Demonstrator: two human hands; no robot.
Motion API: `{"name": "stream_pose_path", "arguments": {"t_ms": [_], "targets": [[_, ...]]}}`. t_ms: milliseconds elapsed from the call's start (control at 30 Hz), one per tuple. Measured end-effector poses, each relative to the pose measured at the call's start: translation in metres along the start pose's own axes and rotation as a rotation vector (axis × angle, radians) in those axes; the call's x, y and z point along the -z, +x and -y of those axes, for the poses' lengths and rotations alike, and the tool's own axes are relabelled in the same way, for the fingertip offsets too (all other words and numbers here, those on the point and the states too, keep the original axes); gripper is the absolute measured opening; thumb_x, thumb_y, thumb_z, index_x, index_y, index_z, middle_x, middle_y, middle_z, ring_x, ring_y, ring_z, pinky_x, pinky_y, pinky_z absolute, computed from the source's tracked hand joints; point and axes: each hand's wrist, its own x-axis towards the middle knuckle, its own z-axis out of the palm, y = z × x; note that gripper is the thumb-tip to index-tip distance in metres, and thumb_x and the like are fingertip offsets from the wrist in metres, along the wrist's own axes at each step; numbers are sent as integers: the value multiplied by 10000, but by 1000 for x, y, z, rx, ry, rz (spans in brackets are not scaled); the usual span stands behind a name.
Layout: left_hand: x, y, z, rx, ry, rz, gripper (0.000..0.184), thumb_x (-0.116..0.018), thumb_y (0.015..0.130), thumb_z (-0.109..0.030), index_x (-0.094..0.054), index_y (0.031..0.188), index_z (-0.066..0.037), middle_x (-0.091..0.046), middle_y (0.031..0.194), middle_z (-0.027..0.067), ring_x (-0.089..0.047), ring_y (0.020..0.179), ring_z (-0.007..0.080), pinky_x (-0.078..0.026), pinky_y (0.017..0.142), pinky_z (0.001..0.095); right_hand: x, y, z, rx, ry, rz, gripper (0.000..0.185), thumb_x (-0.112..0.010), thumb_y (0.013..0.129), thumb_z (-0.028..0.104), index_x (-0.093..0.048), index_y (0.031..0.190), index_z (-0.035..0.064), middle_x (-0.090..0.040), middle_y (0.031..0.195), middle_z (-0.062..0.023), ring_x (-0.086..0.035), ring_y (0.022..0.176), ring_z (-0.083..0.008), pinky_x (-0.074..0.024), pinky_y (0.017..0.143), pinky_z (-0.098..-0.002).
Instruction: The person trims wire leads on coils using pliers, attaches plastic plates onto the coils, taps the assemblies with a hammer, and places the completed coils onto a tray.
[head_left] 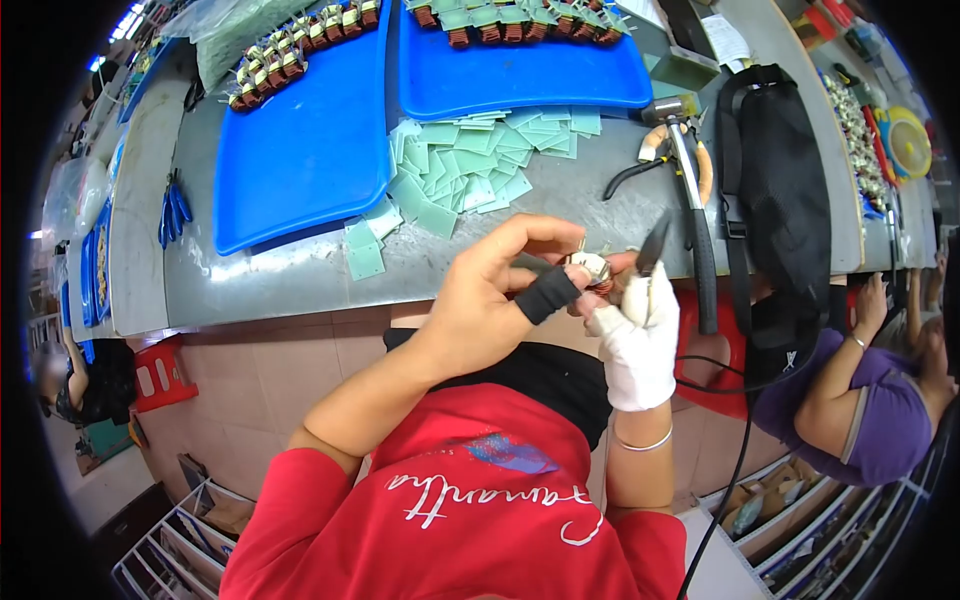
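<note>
My left hand (490, 290), bare with a black wrap on the thumb, pinches a small cream and copper-coloured coil part (590, 268) just past the table's front edge. From the other side my right hand (640, 330), in a white glove, meets the same part with its fingertips. A dark pointed tool (654, 244) sticks up out of the gloved fingers; its lower end is hidden in them. Pale green square sheets (465, 160) lie in a loose pile beyond my hands.
Blue trays (300, 150) hold rows of coil parts. On the right lie a hammer (690, 190), curved-handled pliers (650, 150) and a black bag (785, 190). Blue-handled tools (174, 212) lie at left. Another person in purple (870, 400) sits at right; a further person (85, 380) is at far left.
</note>
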Motion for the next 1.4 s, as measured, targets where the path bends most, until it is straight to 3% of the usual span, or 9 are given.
{"name": "stream_pose_path", "arguments": {"t_ms": [100, 200, 533, 800, 867, 967, 1000, 1100, 1400], "targets": [[18, 13, -20, -264, 648, -26, 227, -694, 820, -55, -660, 1044, -54, -645, 987, 100, -618, 856, 198, -507, 667, 313, 14, 7, -4, 9, 68, -54, 357, -601, 803, -21, -471, 1135, 8, -614, 935, -141, -598, 701, -196, -477, 599, -278], [49, 23, -28, -494, 1148, -189, 305, -692, 767, 14, -670, 1060, -67, -648, 934, 92, -573, 769, 194, -448, 650, 278, 27, 13, -7, 33, 229, -56, 358, -581, 823, 61, -469, 1158, 5, -600, 979, -156, -601, 766, -245, -493, 656, -355], [77, 1, -34, -399, 1497, -66, 346, -666, 697, 81, -653, 1023, -33, -588, 908, 99, -539, 877, 303, -441, 769, 381, 19, 22, -15, 34, 358, -22, 413, -647, 849, 135, -474, 1194, -12, -594, 1021, -109, -592, 867, -208, -487, 738, -327], [77, 4, -37, -455, 1448, -67, 172, -702, 709, 48, -569, 796, -18, -575, 856, 88, -553, 815, 269, -427, 683, 340, 18, 20, -9, -14, 226, 24, 354, -640, 854, 134, -495, 1136, -24, -622, 902, -108, -604, 711, -190, -470, 603, -259], [70, -1, -37, -218, 1149, -69, 177, -679, 762, 52, -543, 853, -17, -557, 771, 86, -536, 685, 215, -434, 608, 324, 17, 19, -10, -21, 233, 33, 354, -646, 851, 133, -497, 1133, -21, -624, 906, -107, -605, 717, -186, -471, 609, -258], [43, 0, -28, -187, 591, -179, 189, -697, 829, -16, -525, 908, -19, -590, 775, 61, -552, 679, 112, -432, 583, 259, 10, 16, -8, 25, 218, 3, 360, -662, 845, 139, -499, 1127, -14, -624, 905, -104, -606, 733, -175, -475, 627, -254], [36, -1, -35, -44, 496, -115, 223, -660, 871, -24, -540, 1057, -1, -611, 832, 52, -572, 750, 73, -458, 619, 221, 8, 13, -6, 33, 189, 6, 370, -676, 838, 137, -500, 1127, -11, -623, 909, -100, -605, 742, -168, -475, 634, -254], [23, 7, -24, 30, 182, 5, 316, -628, 890, -22, -538, 1192, 7, -617, 852, 55, -588, 754, 89, -493, 668, 221, 6, 6, 1, 36, 125, 14, 331, -670, 821, 65, -519, 1110, 3, -629, 916, -68, -588, 753, -116, -456, 637, -214], [13, 5, -26, 10, 155, 126, 287, -518, 948, -23, -495, 1230, 21, -620, 881, 52, -646, 896, 133, -540, 820, 263, -5, -7, 14, 198, -111, -46, 318, -704, 801, -25, -536, 1068, 13, -624, 905, -45, -565, 775, -70, -469, 696, -197]]}}
